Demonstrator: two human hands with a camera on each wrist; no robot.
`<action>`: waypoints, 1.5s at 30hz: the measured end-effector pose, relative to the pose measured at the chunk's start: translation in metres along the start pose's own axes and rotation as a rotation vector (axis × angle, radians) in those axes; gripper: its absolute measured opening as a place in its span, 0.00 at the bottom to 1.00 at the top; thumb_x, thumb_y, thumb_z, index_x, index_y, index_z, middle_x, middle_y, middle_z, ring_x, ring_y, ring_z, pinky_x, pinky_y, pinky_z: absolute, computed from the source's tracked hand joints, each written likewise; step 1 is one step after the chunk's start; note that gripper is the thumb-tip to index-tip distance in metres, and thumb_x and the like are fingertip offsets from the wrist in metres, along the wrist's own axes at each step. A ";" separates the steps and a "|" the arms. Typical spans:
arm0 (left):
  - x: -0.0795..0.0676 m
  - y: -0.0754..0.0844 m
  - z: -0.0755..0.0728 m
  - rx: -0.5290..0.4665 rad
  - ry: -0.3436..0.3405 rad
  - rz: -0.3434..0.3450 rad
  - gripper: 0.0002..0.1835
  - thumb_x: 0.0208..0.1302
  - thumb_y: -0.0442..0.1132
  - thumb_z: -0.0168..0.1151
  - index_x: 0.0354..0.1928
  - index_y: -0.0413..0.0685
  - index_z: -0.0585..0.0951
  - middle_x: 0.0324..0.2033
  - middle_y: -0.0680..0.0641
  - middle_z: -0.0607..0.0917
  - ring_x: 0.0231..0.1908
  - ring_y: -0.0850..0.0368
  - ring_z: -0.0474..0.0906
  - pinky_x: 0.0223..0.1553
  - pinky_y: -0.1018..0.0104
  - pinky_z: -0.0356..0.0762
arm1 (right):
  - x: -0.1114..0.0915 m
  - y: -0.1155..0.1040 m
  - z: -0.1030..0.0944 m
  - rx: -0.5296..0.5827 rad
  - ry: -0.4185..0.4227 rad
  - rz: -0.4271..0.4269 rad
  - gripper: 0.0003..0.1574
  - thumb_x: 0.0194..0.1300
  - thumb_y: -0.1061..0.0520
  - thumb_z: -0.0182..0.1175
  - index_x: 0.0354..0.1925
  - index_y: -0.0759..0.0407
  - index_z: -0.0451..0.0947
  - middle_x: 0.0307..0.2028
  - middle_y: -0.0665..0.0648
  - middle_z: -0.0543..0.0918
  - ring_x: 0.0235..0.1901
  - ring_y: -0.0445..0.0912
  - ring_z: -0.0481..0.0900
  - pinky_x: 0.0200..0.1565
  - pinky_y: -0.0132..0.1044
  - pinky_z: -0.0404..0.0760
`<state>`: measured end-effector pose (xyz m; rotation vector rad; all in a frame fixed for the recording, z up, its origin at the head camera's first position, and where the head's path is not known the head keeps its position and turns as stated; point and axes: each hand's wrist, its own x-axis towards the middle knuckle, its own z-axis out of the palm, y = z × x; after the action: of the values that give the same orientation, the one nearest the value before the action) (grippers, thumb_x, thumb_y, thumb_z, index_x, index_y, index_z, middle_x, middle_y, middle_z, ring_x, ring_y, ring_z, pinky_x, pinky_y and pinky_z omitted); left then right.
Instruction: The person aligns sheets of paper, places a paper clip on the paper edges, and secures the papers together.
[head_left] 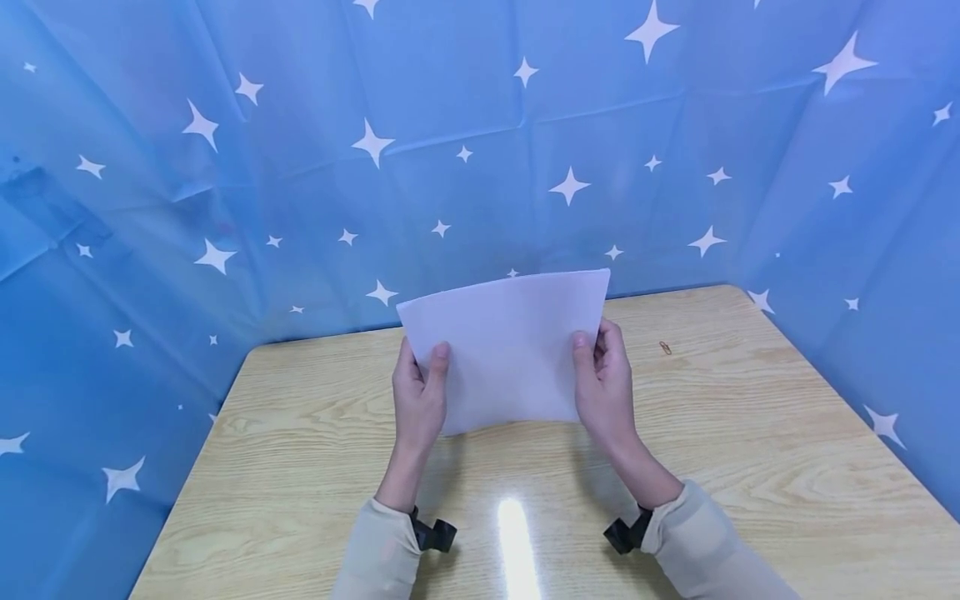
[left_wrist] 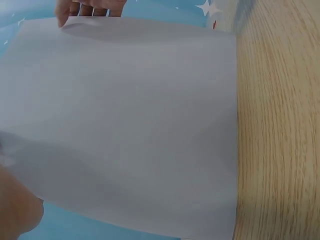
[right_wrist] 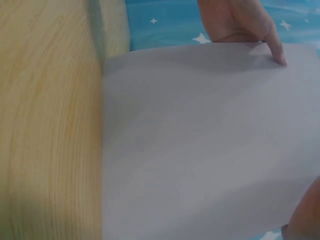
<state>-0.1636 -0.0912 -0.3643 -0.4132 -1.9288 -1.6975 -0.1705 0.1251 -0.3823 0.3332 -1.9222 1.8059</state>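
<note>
A stack of blank white paper (head_left: pixel 513 350) is held up and tilted over the table, its lower edge towards me and slightly bowed. My left hand (head_left: pixel 422 392) grips its left side, thumb on the front face and fingers behind. On the opposite side my right hand (head_left: pixel 606 383) holds it the same way, with the fingers mostly hidden by the paper. In the left wrist view the white paper (left_wrist: pixel 135 120) fills most of the picture, its bottom edge beside the table. The right wrist view shows the paper (right_wrist: pixel 205 140) with the left thumb pressed on it.
A small copper-coloured paper clip (head_left: pixel 665 347) lies on the wooden table (head_left: pixel 300 467), right of the right hand. A blue curtain (head_left: pixel 315 167) with white stars hangs behind and along both sides. Each wrist bears a black camera mount (head_left: pixel 435 535).
</note>
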 end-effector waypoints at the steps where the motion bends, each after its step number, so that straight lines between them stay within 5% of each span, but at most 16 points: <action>1: 0.000 0.001 -0.001 0.004 -0.002 -0.006 0.09 0.73 0.30 0.51 0.51 0.34 0.72 0.42 0.39 0.81 0.43 0.50 0.79 0.45 0.55 0.77 | 0.000 0.005 -0.001 -0.002 0.001 -0.009 0.22 0.77 0.52 0.46 0.62 0.62 0.64 0.52 0.57 0.77 0.49 0.48 0.77 0.46 0.37 0.77; 13: 0.000 -0.001 -0.004 0.024 -0.009 -0.032 0.09 0.74 0.31 0.49 0.50 0.33 0.74 0.43 0.38 0.83 0.45 0.48 0.82 0.47 0.51 0.78 | 0.000 -0.005 0.001 -0.099 0.002 0.011 0.19 0.78 0.58 0.44 0.57 0.69 0.70 0.45 0.64 0.81 0.41 0.52 0.79 0.35 0.32 0.77; 19: 0.001 -0.023 -0.005 0.010 -0.014 -0.073 0.11 0.75 0.36 0.50 0.50 0.36 0.77 0.43 0.41 0.85 0.43 0.50 0.83 0.44 0.53 0.81 | -0.002 -0.026 0.000 -0.146 0.021 -0.017 0.17 0.76 0.61 0.46 0.53 0.72 0.72 0.41 0.66 0.83 0.36 0.54 0.81 0.31 0.32 0.78; 27: 0.003 -0.030 -0.011 0.016 -0.038 -0.088 0.17 0.74 0.47 0.52 0.51 0.42 0.79 0.40 0.46 0.86 0.38 0.53 0.84 0.40 0.60 0.82 | 0.006 -0.035 -0.007 -0.202 0.029 -0.063 0.10 0.73 0.65 0.51 0.38 0.74 0.75 0.19 0.62 0.71 0.19 0.42 0.63 0.21 0.29 0.62; 38: 0.004 -0.028 -0.020 -0.022 -0.140 -0.355 0.17 0.73 0.44 0.53 0.49 0.36 0.80 0.35 0.42 0.86 0.34 0.51 0.83 0.32 0.63 0.80 | 0.023 -0.006 -0.041 -0.222 -0.250 0.166 0.23 0.74 0.45 0.51 0.52 0.61 0.78 0.29 0.61 0.78 0.28 0.49 0.77 0.27 0.37 0.77; 45: 0.000 -0.048 -0.022 0.016 -0.217 -0.463 0.22 0.70 0.54 0.54 0.52 0.43 0.80 0.37 0.44 0.86 0.36 0.51 0.84 0.36 0.60 0.81 | 0.029 0.013 -0.047 -0.247 -0.397 0.300 0.22 0.74 0.43 0.51 0.42 0.62 0.76 0.22 0.59 0.70 0.22 0.49 0.69 0.26 0.37 0.70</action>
<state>-0.1860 -0.1210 -0.4025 -0.1529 -2.3307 -1.9851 -0.1937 0.1767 -0.3782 0.3531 -2.5620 1.7491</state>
